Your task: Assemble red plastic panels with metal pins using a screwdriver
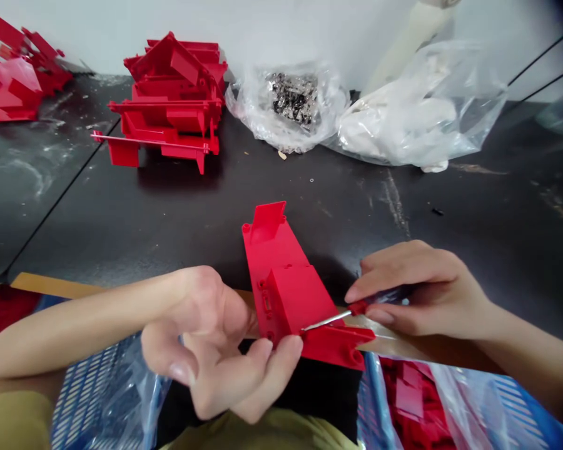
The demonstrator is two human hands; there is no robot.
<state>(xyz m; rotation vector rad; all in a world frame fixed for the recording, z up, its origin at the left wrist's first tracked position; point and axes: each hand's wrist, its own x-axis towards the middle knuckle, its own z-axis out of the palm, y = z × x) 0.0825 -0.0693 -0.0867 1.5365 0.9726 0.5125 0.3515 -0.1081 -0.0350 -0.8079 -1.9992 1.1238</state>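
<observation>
A flat red plastic part (286,275) with a raised box section rests at the near edge of the dark table (169,212). My left hand (216,350) grips its lower edge from below, fingers curled round it. My right hand (417,287) is closed on a small screwdriver (351,311) with a red collar; its metal shaft points left and its tip touches the part near my left fingertips.
A stack of red plastic parts (173,100) stands at the back left, more red parts (14,69) at the far left. A clear bag of small metal pieces (291,100) and a bag of white items (413,119) lie behind. Blue baskets (98,387) sit below the table edge.
</observation>
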